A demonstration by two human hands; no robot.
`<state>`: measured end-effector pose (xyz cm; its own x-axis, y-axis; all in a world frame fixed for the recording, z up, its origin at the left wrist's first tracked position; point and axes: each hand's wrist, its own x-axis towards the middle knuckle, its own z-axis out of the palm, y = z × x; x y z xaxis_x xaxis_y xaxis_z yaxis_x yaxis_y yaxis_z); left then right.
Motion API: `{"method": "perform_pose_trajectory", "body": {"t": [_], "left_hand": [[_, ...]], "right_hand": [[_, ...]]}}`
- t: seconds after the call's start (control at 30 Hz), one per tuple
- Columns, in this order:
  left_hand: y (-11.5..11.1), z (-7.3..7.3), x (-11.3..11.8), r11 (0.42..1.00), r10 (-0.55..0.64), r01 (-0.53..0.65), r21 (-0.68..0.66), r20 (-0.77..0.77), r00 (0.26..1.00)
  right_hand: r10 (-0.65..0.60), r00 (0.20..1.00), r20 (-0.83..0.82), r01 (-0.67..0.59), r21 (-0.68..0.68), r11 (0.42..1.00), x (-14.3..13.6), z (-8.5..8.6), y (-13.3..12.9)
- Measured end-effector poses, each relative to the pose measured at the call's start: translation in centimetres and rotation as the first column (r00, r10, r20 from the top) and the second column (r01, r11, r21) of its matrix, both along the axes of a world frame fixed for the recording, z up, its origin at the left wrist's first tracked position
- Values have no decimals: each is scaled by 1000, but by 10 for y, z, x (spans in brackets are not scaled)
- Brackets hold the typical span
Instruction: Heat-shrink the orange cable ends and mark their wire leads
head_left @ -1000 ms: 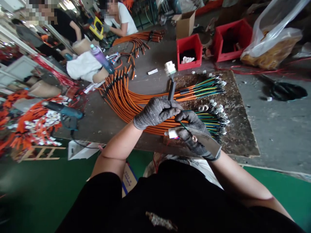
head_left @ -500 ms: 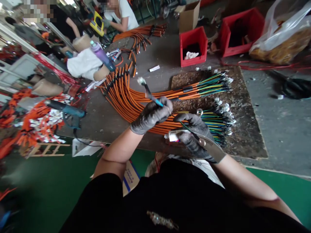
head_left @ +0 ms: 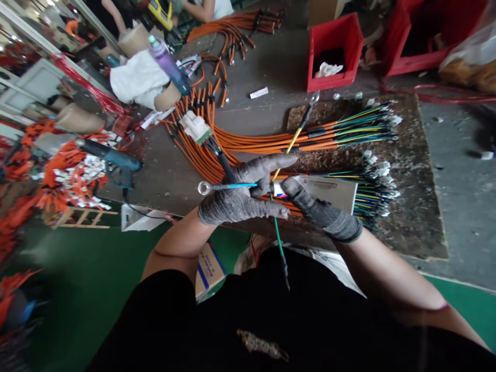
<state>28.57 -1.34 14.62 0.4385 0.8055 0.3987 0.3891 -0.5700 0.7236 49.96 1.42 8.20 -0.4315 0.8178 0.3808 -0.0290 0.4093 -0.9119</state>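
My gloved left hand (head_left: 248,191) holds a wire harness, its wires passing between the fingers, with two fingers stretched out. From that hand a white plug connector (head_left: 195,126) sticks up on dark wires. A blue wire (head_left: 241,185) with a ring terminal points left, a yellow wire (head_left: 293,140) with a ring terminal points up, and a green wire (head_left: 278,235) hangs down. My gloved right hand (head_left: 318,206) grips a whitish printed label strip (head_left: 335,188), its near end close to the wires. Behind both hands lies a bundle of orange cables (head_left: 248,143) on the table.
Two red bins (head_left: 335,54) stand at the back right, beside a plastic bag (head_left: 475,62). At left are a heat gun (head_left: 110,154), a purple bottle (head_left: 168,64) and a white cloth (head_left: 135,77). Cable ends with white connectors (head_left: 382,170) lie on a worn board (head_left: 422,206). Another person's arm shows at the top.
My left hand has turned, and its fingers have opened out around the wires, which now fan apart. The right hand has shifted its hold on the label strip, now swung level beside the left hand.
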Motion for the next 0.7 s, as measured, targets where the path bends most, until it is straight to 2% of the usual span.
{"method": "perform_pose_trajectory", "body": {"t": [0.13,0.23,0.3,0.4,0.47,0.5,0.53,0.6,0.7], "left_hand": [[-2,4,0,1000,18,-19,17,24,1000],[-3,6,-1,998,59,-59,-24,24,998],[-4,5,-1,996,74,-71,-55,58,996],[-5,-1,-1,993,24,3,-115,228,973],[-6,-5,-1,990,-51,93,-108,344,938],[-7,-5,-1,990,-71,111,-92,355,932],[-7,-4,0,994,-63,90,-67,334,941],[-4,0,2,999,30,-34,14,236,971],[10,8,5,966,160,-191,176,172,972]], "right_hand": [[24,999,33,-31,204,978,1,13,2],[-74,982,173,3,377,926,1,18,-2],[-169,952,257,19,499,866,-1,17,-5],[-283,918,277,59,613,788,-7,10,-6],[-314,913,260,90,622,778,-11,5,-6],[-316,915,250,97,623,776,-13,2,-5],[-317,919,236,105,628,771,-14,0,-4],[-338,915,219,126,642,757,-15,-3,-2],[-433,870,237,192,645,740,-13,-5,-2]]}}
